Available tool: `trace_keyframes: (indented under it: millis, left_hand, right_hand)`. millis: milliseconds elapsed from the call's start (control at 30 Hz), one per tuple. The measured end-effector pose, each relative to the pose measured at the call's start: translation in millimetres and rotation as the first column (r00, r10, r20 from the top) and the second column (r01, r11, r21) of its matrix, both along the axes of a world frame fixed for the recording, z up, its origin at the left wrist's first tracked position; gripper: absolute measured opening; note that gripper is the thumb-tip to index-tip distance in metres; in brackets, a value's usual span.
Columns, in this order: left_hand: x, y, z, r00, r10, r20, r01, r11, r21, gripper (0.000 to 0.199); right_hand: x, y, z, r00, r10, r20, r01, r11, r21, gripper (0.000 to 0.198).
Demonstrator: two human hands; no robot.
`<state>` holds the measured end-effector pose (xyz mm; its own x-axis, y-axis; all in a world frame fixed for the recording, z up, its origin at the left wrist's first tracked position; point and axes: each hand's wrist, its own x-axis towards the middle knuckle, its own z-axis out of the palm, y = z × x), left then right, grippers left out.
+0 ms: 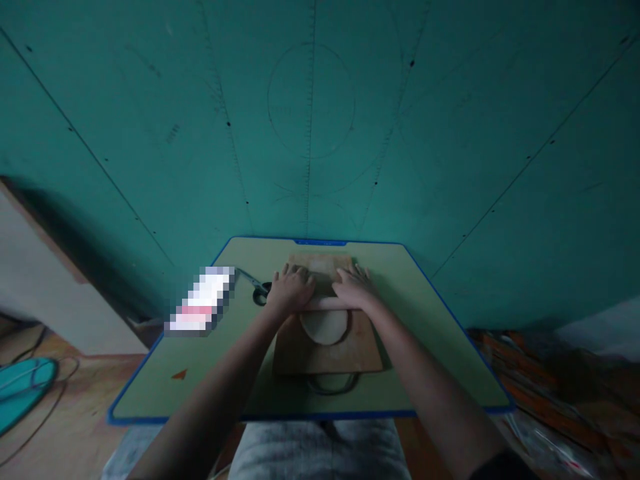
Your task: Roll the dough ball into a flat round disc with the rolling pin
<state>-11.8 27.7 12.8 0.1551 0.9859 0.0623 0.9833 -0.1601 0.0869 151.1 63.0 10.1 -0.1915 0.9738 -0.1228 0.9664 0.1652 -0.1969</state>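
A pale rolling pin point(326, 304) lies crosswise over a round flat piece of dough point(325, 327) on a wooden cutting board point(330, 363). My left hand point(293, 288) rests palm down on the pin's left end, fingers stretched forward and apart. On its right end lies my right hand point(354, 288), also palm down with its fingers spread. Both hands cover the ends of the pin, and the far part of the dough is hidden under it. Close by the left hand are scissors point(260, 292) with black handles.
The board sits on a pale folding table point(420, 367) with a blue rim. A pixelated phone-like object point(203, 300) and a small orange triangle point(179, 375) lie at left. A dark curved handle point(333, 389) shows below the board. A green wall point(320, 133) rises behind the table.
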Motion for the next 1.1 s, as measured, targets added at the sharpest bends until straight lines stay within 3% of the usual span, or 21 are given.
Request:
trace_keyframes:
  millis: [167,300,467,733,867,967,1100]
  left_hand:
    - [-3.3,19.7,-5.5,0.998,0.055,0.022,-0.057,0.996,0.065,0.038]
    - [-1.1,14.5,-7.4,0.997,0.066,0.032,-0.069,0.993,0.094,0.038]
    - [5.0,-13.4,-7.0,0.995,0.093,0.039,-0.097,0.989,0.114,0.039]
    - [17.1,-79.7,-10.6,0.997,0.078,0.009,-0.077,0.956,0.282,0.045]
    - [19.4,-100.9,-13.2,0.998,0.059,0.004,-0.058,0.954,0.293,0.048]
    - [19.8,-99.9,-12.1,0.998,0.060,-0.006,-0.055,0.955,0.291,0.049]
    - [19.9,-77.8,-7.9,0.997,0.073,-0.021,-0.066,0.965,0.252,0.047]
  right_hand:
    - [-4.3,16.7,0.2,1.000,-0.022,-0.008,0.023,0.996,0.080,0.046]
    - [-4.8,8.6,1.0,1.000,-0.002,-0.014,0.004,0.996,0.088,0.045]
    - [-0.2,-19.3,1.6,0.998,0.062,0.006,-0.062,0.992,0.106,0.052]
    - [13.5,-90.5,-5.5,0.985,0.164,0.056,-0.173,0.938,0.300,0.058]
    - [21.2,-112.1,-9.7,0.975,0.217,0.039,-0.219,0.932,0.290,0.062]
    - [22.4,-107.1,-7.9,0.970,0.242,0.024,-0.241,0.941,0.239,0.062]
    - [16.6,-78.7,-1.8,0.981,0.195,0.010,-0.193,0.964,0.184,0.057]
